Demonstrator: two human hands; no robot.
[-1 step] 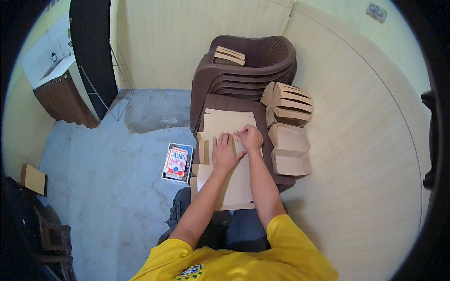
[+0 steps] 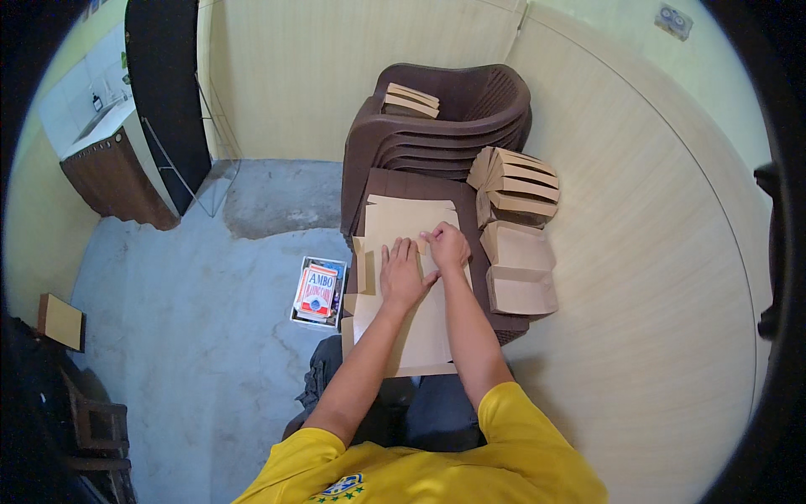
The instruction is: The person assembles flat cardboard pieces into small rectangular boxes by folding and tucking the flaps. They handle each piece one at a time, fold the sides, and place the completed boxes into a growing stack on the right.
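A flat, creased brown cardboard box blank (image 2: 410, 217) lies in front of me on a dark brown seat-like surface (image 2: 506, 322). Flaps stand up along its left edge. My left hand (image 2: 401, 275) rests flat on the middle of the blank, fingers stretched out and pointing away from me. Just right of it, my right hand (image 2: 448, 249) is closed, thumb and fingertips pinching a small flap of the blank. The pinched edge is mostly hidden by the fingers.
Stacked brown plastic chairs (image 2: 437, 128) stand beyond, with folded cardboard pieces (image 2: 411, 99) on top. On the right are nested cardboard boxes (image 2: 522, 186) and an open box (image 2: 522, 290). A white-rimmed bin (image 2: 295, 312) holding a card pack sits on the floor at left.
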